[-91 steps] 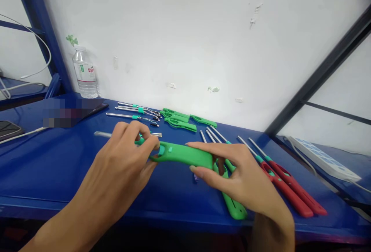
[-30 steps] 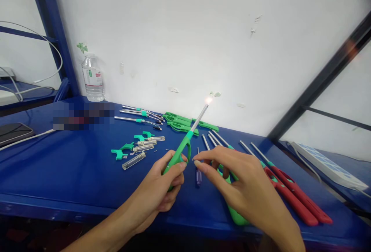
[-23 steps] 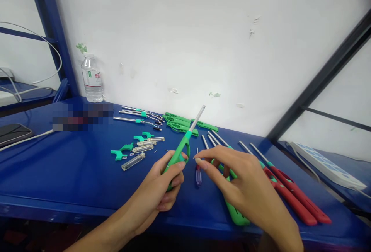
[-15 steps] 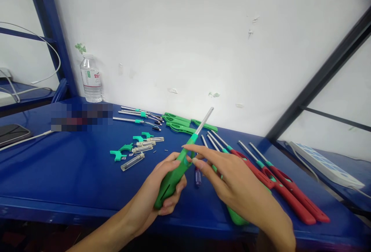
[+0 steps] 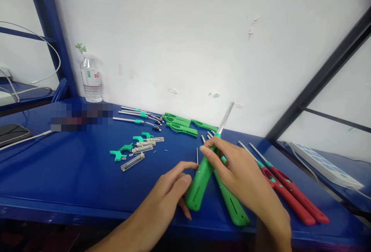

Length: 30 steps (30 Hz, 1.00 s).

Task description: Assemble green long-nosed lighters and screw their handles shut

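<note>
A green long-necked lighter (image 5: pixel 199 184) is pinched near its trigger end by my right hand (image 5: pixel 242 171), its metal tube pointing up and to the right. My left hand (image 5: pixel 171 192) is by the lower handle, fingers curled; the index fingertip reaches the handle's left side, near a thin metal shaft (image 5: pixel 197 156). Whether the left fingers grip anything is not clear. Beneath and right of the held lighter, another green lighter (image 5: pixel 233 205) lies on the blue table (image 5: pixel 87 182), partly covered by my right hand.
Red lighters (image 5: pixel 301 205) lie at the right. Green handle shells (image 5: pixel 181 128), metal tubes with wires (image 5: pixel 127 120), teal triggers (image 5: pixel 117 155) and clear fuel tanks (image 5: pixel 132 162) lie at centre-left. A bottle (image 5: pixel 91 78) stands at the back left.
The held green lighter has moved right and toward the table. My right hand has closed round its upper part, while my left hand has loosened from its handle.
</note>
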{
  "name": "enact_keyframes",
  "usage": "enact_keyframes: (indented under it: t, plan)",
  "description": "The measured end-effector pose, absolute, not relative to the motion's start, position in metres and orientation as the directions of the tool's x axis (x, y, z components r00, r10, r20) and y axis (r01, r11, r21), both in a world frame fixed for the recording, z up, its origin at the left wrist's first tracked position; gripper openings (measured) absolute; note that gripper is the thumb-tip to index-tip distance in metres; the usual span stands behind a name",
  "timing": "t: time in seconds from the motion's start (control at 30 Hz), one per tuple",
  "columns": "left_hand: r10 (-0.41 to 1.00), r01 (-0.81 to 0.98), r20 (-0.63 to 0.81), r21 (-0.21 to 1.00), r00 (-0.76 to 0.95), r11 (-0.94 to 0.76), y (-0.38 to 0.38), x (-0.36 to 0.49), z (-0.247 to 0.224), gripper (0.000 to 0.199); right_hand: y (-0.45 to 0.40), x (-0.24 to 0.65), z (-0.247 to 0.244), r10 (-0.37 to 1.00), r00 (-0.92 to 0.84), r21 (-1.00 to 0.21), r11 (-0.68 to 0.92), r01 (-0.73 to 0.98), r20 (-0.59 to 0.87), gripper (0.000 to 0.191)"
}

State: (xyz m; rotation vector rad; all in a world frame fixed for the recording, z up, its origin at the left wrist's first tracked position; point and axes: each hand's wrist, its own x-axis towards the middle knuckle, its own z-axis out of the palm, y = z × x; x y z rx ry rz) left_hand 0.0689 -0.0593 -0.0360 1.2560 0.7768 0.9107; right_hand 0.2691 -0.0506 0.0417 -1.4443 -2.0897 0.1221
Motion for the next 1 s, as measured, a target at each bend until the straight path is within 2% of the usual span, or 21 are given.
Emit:
enact_keyframes:
  t: [0.07,0.13,0.3,0.4,0.5,0.77,0.83,0.87,0.93,1.0]
  plan:
    - [0.900,-0.006,0.011,1.000,0.436,-0.009,-0.062,0.070,-0.036,0.051,-0.048,0.276,0.040,0.889,-0.200,-0.358,0.359,0.862,0.411,0.032]
    - [0.887,0.045,0.010,0.998,0.462,-0.035,-0.063,0.070,-0.035,0.039,-0.045,0.282,0.038,0.907,-0.187,-0.301,0.311,0.901,0.377,0.030]
    - [0.870,0.112,0.035,0.988,0.492,-0.103,-0.063,0.069,-0.034,0.022,-0.035,0.287,0.029,0.958,-0.237,-0.275,0.274,0.922,0.160,0.024]
    - [0.866,0.161,0.019,0.980,0.500,-0.115,-0.062,0.068,-0.035,0.026,-0.031,0.284,0.022,0.966,-0.247,-0.255,0.257,0.932,0.071,0.020]
    - [0.866,0.186,0.005,0.976,0.499,-0.113,-0.061,0.068,-0.035,0.028,-0.029,0.282,0.019,0.967,-0.255,-0.243,0.249,0.937,0.011,0.024]
    - [0.866,0.266,0.015,0.949,0.499,-0.170,-0.066,0.067,-0.032,0.029,-0.029,0.287,0.019,0.978,-0.208,-0.181,0.210,0.961,0.034,0.032]
    - [0.859,0.356,0.081,0.887,0.506,-0.294,-0.064,0.064,-0.029,0.031,-0.029,0.288,0.018,0.976,-0.209,-0.166,0.216,0.962,0.063,0.032]
    - [0.845,0.420,0.140,0.819,0.516,-0.391,-0.062,0.062,-0.025,0.032,-0.029,0.289,0.018,0.974,-0.212,-0.159,0.221,0.962,0.076,0.032]
    - [0.781,0.531,0.269,0.605,0.564,-0.593,-0.049,0.059,-0.011,0.033,-0.030,0.289,0.020,0.971,-0.217,-0.151,0.230,0.962,0.100,0.031]
    - [0.737,0.654,0.295,0.341,0.608,-0.676,-0.026,0.057,0.006,0.036,-0.032,0.288,0.022,0.969,-0.226,-0.159,0.240,0.958,0.104,0.029]
